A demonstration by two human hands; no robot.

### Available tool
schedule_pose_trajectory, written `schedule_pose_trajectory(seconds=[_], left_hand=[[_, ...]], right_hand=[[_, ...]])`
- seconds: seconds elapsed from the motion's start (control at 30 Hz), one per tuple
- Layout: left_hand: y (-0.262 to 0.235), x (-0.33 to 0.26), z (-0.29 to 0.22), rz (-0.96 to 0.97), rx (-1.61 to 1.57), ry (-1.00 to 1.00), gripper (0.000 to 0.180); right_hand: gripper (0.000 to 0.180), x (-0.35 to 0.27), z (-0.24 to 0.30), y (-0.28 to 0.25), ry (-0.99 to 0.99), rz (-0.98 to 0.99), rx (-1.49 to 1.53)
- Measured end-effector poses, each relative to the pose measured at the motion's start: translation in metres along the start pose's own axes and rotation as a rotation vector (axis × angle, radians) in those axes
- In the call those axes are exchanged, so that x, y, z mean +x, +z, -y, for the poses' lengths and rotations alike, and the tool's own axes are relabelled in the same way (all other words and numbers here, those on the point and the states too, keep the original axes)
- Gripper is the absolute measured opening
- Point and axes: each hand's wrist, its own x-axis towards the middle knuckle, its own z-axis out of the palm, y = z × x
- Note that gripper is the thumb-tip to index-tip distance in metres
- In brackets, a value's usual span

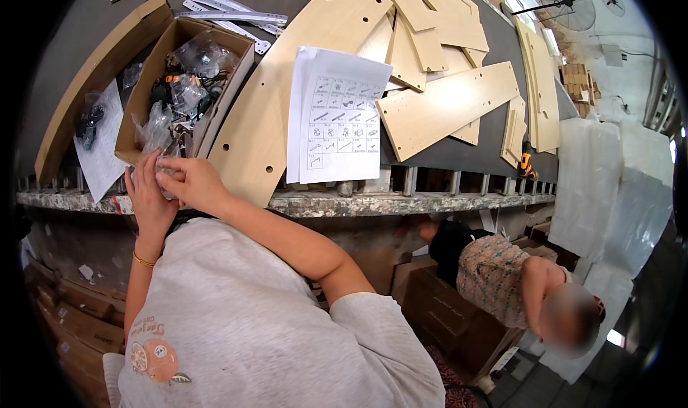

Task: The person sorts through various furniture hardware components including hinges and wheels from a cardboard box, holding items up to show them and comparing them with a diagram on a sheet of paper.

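Note:
My left hand [149, 197] and my right hand [192, 181] meet at the near edge of the workbench, just in front of an open cardboard box [129, 118]. Between their closed fingers is a small clear plastic bag [166, 170], mostly covered by the fingers; its contents cannot be made out. Inside the box lie several clear bags of hardware [190, 89] with dark, metal and orange pieces. Left of it, a bag of black parts [91, 125] rests on a white paper sheet [104, 164].
Printed parts sheets [337, 121] lie on a large pale wooden panel [251, 114]. More drilled panels [448, 107] are piled to the right, near an orange-and-black power drill [527, 163]. Metal drawer slides [233, 14] lie behind the box. Another person [502, 275] is below the bench at right.

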Motion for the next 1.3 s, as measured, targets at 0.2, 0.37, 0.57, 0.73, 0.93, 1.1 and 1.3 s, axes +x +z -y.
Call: schedule_pose_trajectory(seconds=[0.2, 0.37, 0.57, 0.73, 0.93, 1.1, 1.3], left_hand=[[0.005, -0.002, 0.014, -0.053, -0.069, -0.031, 0.068], [0.003, -0.005, 0.029, -0.15, -0.21, -0.125, 0.06], [-0.016, -0.001, 0.032, -0.189, -0.414, -0.386, 0.055], [-0.018, -0.002, 0.038, -0.235, -0.442, -0.468, 0.06], [-0.017, 0.001, 0.045, -0.231, -0.43, -0.448, 0.06], [-0.015, 0.004, 0.048, -0.218, -0.462, -0.461, 0.06], [-0.016, 0.003, 0.052, -0.215, -0.437, -0.448, 0.059]], right_hand=[[0.023, 0.004, -0.001, 0.004, -0.031, 0.072, 0.005], [0.021, 0.009, -0.015, -0.007, -0.002, 0.065, 0.183], [0.018, 0.023, -0.014, -0.07, -0.035, -0.319, -0.103], [0.011, 0.054, 0.005, -0.093, -0.229, -0.523, -0.667], [0.03, 0.105, 0.029, -0.081, -0.277, -0.063, -1.516], [0.038, 0.14, 0.018, -0.066, -0.058, 0.117, -1.828], [0.032, 0.15, 0.029, -0.093, -0.201, -0.18, -1.604]])
